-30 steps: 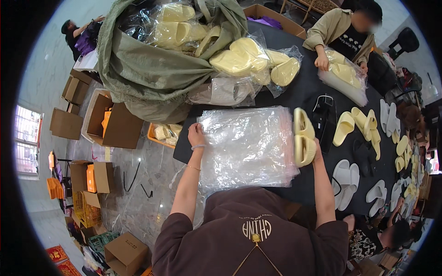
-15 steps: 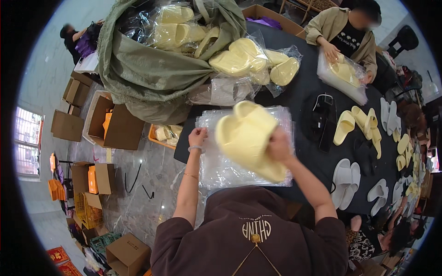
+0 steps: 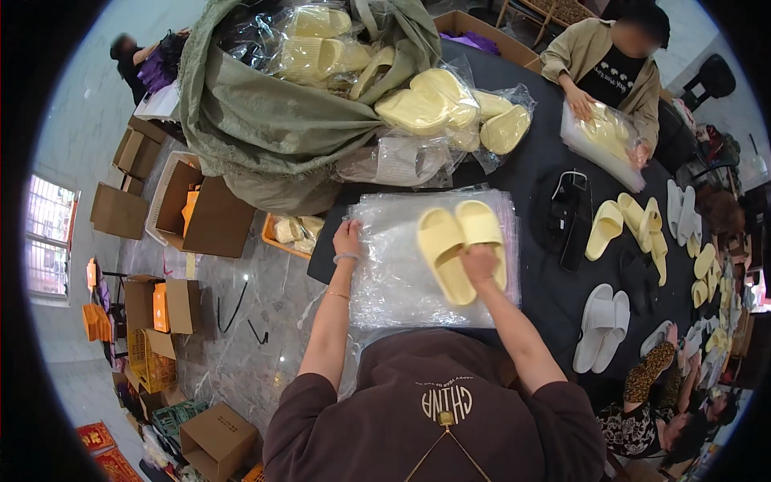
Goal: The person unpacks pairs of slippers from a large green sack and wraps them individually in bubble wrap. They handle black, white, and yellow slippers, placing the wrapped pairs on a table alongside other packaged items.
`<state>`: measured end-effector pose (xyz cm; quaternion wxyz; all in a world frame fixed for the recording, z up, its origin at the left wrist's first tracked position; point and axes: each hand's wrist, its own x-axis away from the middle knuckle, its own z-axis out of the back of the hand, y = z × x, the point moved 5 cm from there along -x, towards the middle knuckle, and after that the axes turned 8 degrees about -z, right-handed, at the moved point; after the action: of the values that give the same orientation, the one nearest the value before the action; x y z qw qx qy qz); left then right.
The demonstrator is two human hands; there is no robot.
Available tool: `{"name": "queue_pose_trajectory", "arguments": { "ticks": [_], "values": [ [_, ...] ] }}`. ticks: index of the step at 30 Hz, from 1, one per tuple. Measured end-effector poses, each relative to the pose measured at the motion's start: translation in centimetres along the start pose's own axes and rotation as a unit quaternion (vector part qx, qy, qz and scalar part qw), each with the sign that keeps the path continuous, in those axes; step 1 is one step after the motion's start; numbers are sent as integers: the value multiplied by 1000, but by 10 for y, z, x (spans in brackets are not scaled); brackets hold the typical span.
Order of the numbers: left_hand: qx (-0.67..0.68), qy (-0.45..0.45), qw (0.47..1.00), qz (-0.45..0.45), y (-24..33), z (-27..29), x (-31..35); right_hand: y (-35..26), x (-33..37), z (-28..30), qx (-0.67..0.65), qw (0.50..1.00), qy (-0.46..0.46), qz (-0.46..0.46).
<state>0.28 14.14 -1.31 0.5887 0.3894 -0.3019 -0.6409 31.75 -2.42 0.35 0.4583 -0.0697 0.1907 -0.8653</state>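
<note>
A pair of pale yellow slippers (image 3: pixel 440 241) lies over the right part of a stack of clear plastic bags (image 3: pixel 389 281), soles down and toes away from me. My right hand (image 3: pixel 479 263) grips the pair where the two slippers meet, its fingers partly hidden inside them. At the stack's left edge my left hand (image 3: pixel 347 238) is closed, pinching the rim of a clear bag. The stack rests on a black-covered table (image 3: pixel 540 293) right in front of me.
A large green sack (image 3: pixel 273 120) of bagged slippers stands at the back left, with bagged yellow slippers (image 3: pixel 430 103) beside it. Loose grey slippers (image 3: pixel 602 325) lie to the right. Across the table a person (image 3: pixel 610 72) handles a bagged pair. Cardboard boxes (image 3: pixel 215 217) stand on the floor, left.
My right hand has turned the yellow slippers from soles showing to soles down and lowered them onto the bags. My left hand has stayed at the stack's left edge.
</note>
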Motion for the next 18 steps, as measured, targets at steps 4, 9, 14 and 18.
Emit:
{"name": "queue_pose_trajectory", "arguments": {
  "ticks": [4, 9, 14, 18],
  "values": [
    [-80, -45, 995, 46, 25, 3, 0, 36, -6, 15, 57, 993, 105, -13],
    [-195, 36, 967, -158, 93, 14, 24, 33, -3, 17, 47, 988, 140, -39],
    [-231, -297, 904, -205, 107, -15, 128, 28, -4, 17, 94, 990, 80, -67],
    [-267, -401, 859, -172, 61, -14, 157, 43, -8, 14, -22, 996, 22, -80]
  ]
}}
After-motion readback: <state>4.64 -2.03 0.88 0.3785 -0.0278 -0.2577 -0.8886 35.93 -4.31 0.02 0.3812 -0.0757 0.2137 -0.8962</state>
